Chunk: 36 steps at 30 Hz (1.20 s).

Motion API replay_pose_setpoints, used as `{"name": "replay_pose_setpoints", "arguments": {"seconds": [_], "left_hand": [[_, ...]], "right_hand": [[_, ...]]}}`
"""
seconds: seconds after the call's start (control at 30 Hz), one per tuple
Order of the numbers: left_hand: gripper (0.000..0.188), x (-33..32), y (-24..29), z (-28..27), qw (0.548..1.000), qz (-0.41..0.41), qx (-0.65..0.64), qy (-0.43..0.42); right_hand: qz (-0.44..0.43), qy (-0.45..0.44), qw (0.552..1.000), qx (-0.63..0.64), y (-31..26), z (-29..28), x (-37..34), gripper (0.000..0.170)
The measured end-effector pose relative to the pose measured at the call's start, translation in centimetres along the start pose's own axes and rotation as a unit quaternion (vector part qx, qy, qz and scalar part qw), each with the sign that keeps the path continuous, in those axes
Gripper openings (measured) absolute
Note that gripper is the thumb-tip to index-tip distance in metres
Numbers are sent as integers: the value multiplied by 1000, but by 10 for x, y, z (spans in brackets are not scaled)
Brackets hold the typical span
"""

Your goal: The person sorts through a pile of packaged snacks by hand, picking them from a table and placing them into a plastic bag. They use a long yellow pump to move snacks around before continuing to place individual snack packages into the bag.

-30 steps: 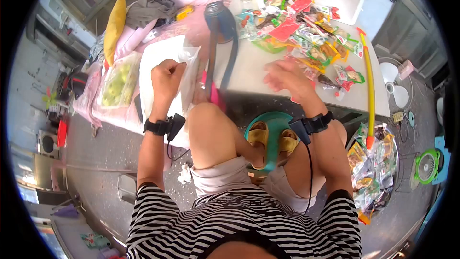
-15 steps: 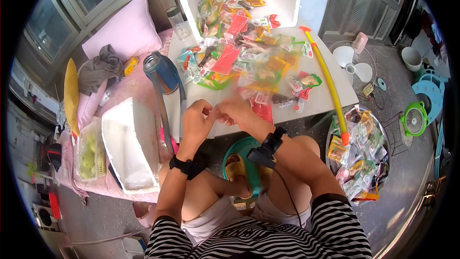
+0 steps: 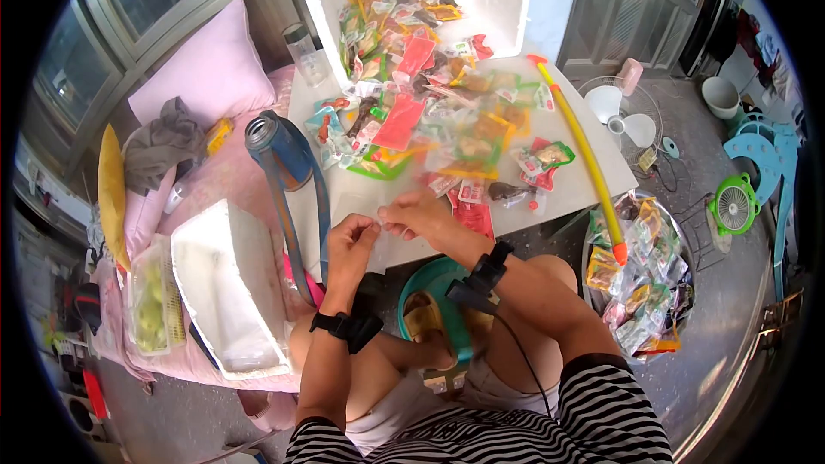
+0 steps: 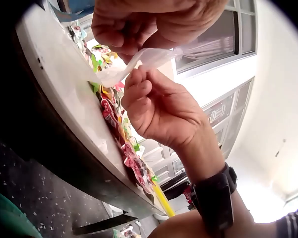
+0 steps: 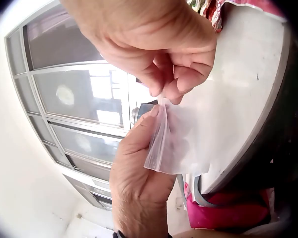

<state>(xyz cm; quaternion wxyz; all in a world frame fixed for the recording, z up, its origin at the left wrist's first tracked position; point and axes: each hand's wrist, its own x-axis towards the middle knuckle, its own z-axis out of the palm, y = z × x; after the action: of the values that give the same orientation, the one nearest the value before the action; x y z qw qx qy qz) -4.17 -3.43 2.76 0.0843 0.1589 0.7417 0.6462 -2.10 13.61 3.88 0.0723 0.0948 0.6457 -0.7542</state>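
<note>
Pink bedding (image 3: 236, 185) covers the bed to the left of the white desk (image 3: 563, 193), where a person in a striped top and pale shorts sits at the near edge. At the far side of the desk, a white foam box (image 3: 490, 0) lies with its opening toward the sitter, bright food packets (image 3: 400, 120) spilling from it across the top. A second foam box (image 3: 206, 258) rests on the bedding, left of the desk. To the right of the desk, more sealed packets fill a round basin (image 3: 693, 266) on the floor; below its near edge, sandalled feet stand at a teal basin (image 3: 454, 279). A yellow tube (image 3: 584, 142) with orange ends runs along the right side of the desk and reaches past its edge. A blue bottle (image 3: 290, 150) with a long strap stands by the desk's left side, nearer than a clear jar (image 3: 302, 56) at the far left corner. Over the desk's near edge, the left hand (image 3: 348, 249) and right hand (image 3: 421, 216) meet closely, fingers curled, both pinching the edge of a small clear plastic bag (image 5: 184, 139). The bag hangs between them, thin and creased; whether its mouth is parted cannot be told.
</note>
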Motion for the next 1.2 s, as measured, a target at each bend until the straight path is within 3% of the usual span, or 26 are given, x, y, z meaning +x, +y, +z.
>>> {"name": "replay_pose_setpoints", "arguments": {"seconds": [0.17,0.2,0.27,0.33,0.43,0.57,0.6,0.73,0.97,1.2], "left_hand": [[4,-3,0,-6,965,137,146,169],[6,-6,10,-6,947,169,181,205],[9,-11,23,-4,912,240,246,226],[11,-15,28,2,878,315,303,195],[18,-17,24,11,878,327,341,72],[21,-14,13,16,910,277,304,50],[25,-17,16,16,921,226,314,44],[31,-20,20,19,869,250,422,66],[26,-23,16,19,825,273,485,102],[11,-25,8,24,815,235,526,65]], "right_hand": [[-5,4,999,-35,6,-1,4,24],[-41,38,983,-177,7,-2,5,21],[-107,104,884,-443,8,-4,7,17],[-155,159,855,-469,12,-2,5,17],[-282,222,810,-464,12,-1,1,18],[-392,149,773,-476,8,-7,4,18],[-376,148,769,-495,9,-7,4,17],[-349,151,759,-528,11,-3,2,15],[-331,173,753,-542,15,-17,4,8],[-337,122,764,-537,25,-23,12,15]]}}
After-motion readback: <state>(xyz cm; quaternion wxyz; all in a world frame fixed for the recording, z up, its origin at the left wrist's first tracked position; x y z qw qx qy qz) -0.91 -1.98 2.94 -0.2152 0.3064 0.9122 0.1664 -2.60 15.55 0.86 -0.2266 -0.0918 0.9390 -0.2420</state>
